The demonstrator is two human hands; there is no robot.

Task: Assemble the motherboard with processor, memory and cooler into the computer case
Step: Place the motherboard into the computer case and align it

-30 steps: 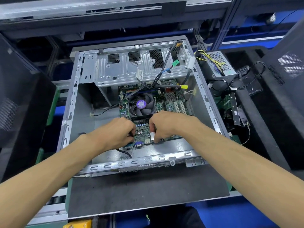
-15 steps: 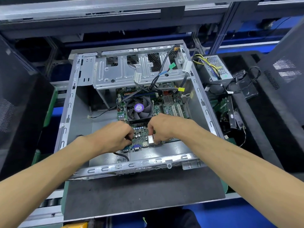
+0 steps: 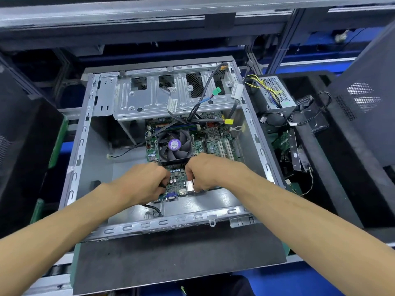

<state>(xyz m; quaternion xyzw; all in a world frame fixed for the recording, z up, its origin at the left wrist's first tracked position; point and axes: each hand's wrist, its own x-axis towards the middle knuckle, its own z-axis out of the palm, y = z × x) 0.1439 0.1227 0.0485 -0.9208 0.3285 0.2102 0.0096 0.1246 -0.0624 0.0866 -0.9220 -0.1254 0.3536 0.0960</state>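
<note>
Both hands grip the motherboard's [image 3: 179,182] near edge, left hand [image 3: 143,184] and right hand [image 3: 205,174] fingers curled round it; stiff, fragile, best held by edges.

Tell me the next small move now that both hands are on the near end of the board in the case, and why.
Probably ease the motherboard toward the near case wall. Left hand and right hand grip its near end, and bare case floor shows between the blue port and that wall, so the ports look not yet seated.
</note>
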